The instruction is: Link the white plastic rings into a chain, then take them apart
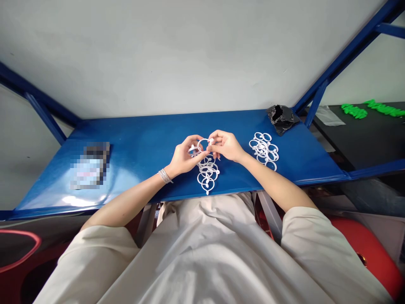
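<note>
Between my two hands is a white plastic ring (pixel 203 140) with a small knob, raised just above the blue table. My left hand (pixel 186 155) is closed on its left side, and another white ring shows near those fingers. On the right side, my right hand (pixel 225 145) pinches the ring by its knob end. Below my hands, a cluster of white rings (pixel 208 174) lies toward the table's front edge; whether the held ring is linked to it I cannot tell. A second pile of white rings (pixel 264 150) rests to the right of my right hand.
A crumpled black plastic bag (pixel 281 119) sits at the back right of the blue table (pixel 142 139). A pixelated flat object (pixel 90 166) lies at left. Blue metal bars (pixel 343 48) rise at both sides. Bright green pieces (pixel 354 111) lie on a dark surface beyond.
</note>
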The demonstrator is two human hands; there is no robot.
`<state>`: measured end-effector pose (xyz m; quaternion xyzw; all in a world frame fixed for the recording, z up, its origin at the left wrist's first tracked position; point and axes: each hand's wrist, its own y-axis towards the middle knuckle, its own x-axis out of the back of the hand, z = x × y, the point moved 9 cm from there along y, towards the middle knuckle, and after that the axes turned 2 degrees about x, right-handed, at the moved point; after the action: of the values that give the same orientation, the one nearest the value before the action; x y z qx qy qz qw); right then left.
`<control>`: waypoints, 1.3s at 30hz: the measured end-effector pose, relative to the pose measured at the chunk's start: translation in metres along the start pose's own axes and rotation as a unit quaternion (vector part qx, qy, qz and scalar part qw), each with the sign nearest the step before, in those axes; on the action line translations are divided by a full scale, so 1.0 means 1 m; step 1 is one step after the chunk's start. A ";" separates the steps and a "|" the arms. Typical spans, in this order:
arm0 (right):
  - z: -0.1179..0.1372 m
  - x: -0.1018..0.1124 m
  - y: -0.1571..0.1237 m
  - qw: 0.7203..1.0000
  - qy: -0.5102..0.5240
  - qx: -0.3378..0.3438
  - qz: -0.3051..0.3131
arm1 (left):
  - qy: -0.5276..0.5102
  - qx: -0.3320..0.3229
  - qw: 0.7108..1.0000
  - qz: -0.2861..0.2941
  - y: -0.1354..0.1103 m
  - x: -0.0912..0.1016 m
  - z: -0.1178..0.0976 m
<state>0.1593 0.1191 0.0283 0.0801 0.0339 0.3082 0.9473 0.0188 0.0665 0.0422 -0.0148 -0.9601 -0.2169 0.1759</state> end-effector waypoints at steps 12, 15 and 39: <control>0.020 -0.003 -0.013 0.986 -0.095 0.132 -0.022 | -0.081 0.042 0.995 0.034 -0.001 -0.006 0.008; 0.019 -0.004 -0.013 0.985 -0.094 0.144 -0.023 | -0.084 0.038 0.995 0.035 -0.002 -0.006 0.007; 0.043 -0.036 -0.024 0.878 -0.338 0.322 0.106 | -0.097 0.035 0.972 0.212 -0.010 -0.038 -0.003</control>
<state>0.1488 0.0730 0.0673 0.4827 -0.1997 0.3335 0.7848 0.0548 0.0576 0.0276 -0.2325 -0.9546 -0.1387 0.1239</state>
